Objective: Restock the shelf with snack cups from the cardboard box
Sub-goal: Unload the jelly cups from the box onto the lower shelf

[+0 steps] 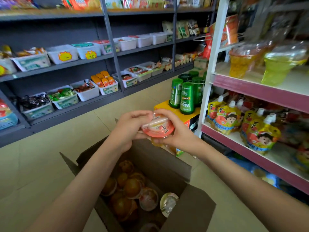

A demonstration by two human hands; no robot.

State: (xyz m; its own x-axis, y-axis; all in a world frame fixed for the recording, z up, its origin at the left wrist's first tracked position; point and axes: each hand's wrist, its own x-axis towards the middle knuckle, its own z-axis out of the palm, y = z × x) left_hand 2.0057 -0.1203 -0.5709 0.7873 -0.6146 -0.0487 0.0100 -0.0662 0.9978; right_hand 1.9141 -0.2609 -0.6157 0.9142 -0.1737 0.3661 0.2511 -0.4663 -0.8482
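Both hands grasp one cup [158,127] above box [175,166]: left hand [128,129] curled round its side, right hand [173,131] cradling underneath, lid up, likely steadying before shelf [257,91] placement. More cups in box.

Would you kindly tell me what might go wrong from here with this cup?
The snack cup is held tilted between left hand and right hand over the open cardboard box; a slip would probably drop it onto the cups inside. The green bottles stand beside the shelf, just beyond the right hand; a swing toward it might topple them.
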